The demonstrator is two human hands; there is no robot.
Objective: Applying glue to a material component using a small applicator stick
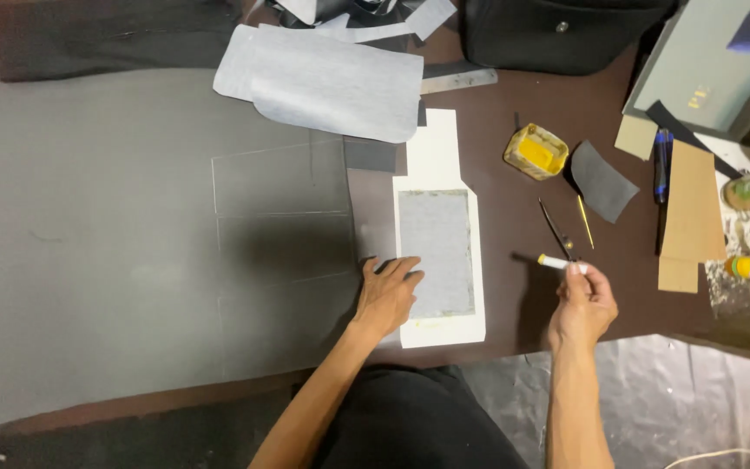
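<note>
Clearly the marking stage was under way. On the far left a large grey sheet (132,226) covered most of the desk (514,217), with thin scored or chalked lines forming stacked rectangles near its right edge. Just right of those lines lay a white paper template (470,260) shaped like a bottle, with a grey rectangular piece (434,252) set inside it. The left hand (386,295) lay flat and open on the lower left corner of that template, fingers spread, pressing it down rather than gripping anything. Farther right, the right hand (582,306) was closed around a short white marker (557,261), pinched between thumb and fingers and held just above the desk, well apart from the template. Beyond it lay a pair of scissors (555,227), a thin yellow stick (584,221), a yellow tin (536,151), a dark curved offcut (605,181) and strips of brown card (692,213). By my judgement the template was being held steady for tracing; the next move would call for bringing the marker tip across to the template's edge while the left hand kept firm pressure so nothing slid.
</note>
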